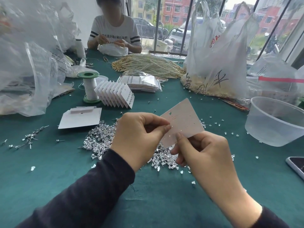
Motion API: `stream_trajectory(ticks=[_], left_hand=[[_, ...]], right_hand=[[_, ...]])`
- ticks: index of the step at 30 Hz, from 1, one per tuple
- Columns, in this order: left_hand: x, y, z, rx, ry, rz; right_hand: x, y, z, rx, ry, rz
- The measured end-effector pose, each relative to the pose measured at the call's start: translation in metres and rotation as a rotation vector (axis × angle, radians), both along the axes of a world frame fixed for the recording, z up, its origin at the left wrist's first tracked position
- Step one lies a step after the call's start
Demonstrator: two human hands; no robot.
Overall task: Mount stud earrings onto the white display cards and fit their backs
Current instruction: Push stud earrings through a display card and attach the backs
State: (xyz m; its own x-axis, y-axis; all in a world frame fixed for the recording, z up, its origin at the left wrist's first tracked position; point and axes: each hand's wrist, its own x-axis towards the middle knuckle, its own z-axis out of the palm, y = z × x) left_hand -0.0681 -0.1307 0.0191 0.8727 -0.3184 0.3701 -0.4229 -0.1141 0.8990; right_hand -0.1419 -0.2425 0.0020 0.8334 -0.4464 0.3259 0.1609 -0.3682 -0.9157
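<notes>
Green cloth table (49,170), window behind. White card (184,119): tilted, held above the table over a pile of stud earrings (102,137). Left hand (138,137): thumb and forefinger pinch the card's left edge. Right hand (205,155): grips the lower edge, thumb on the face. Left: blank cards (80,119), row of filled cards (115,94), thread spool (89,86). Right: scattered clear backs (213,124), plastic bowl (276,124).

Matt paper, bright metal, smooth cloth
The display card (184,119) is matt white paper; the stud earrings (102,137) shine metallic on smooth green cloth (49,162); the right tub (278,127) is cloudy plastic.
</notes>
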Motion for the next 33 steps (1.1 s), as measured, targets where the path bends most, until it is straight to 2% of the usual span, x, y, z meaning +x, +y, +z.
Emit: stream_trajectory(ticks=[20,23,25,28,31,33], left_hand=[[-0.0001,-0.0003,-0.0001,-0.072,0.020,-0.017],[-0.0002,-0.0006,-0.0026,-0.029,-0.051,0.009],[-0.0008,-0.0014,-0.0048,0.033,-0.182,0.054],[-0.0023,-0.0023,-0.0064,0.149,-0.378,0.089],[-0.0048,-0.0014,-0.0056,0.290,-0.430,-0.011],[-0.0045,0.0000,-0.0049,0.339,-0.444,-0.074]], right_hand=[[-0.0014,0.0023,0.0023,0.047,-0.011,0.058],[-0.0021,0.0026,0.0029,0.059,-0.009,0.075],[-0.0025,0.0035,0.0045,0.100,0.004,0.095],[-0.0019,0.0027,0.0069,0.348,0.006,0.152],[-0.0007,-0.0024,0.0070,0.531,-0.007,0.157],[-0.0007,-0.0052,0.0066,0.487,-0.001,0.143]])
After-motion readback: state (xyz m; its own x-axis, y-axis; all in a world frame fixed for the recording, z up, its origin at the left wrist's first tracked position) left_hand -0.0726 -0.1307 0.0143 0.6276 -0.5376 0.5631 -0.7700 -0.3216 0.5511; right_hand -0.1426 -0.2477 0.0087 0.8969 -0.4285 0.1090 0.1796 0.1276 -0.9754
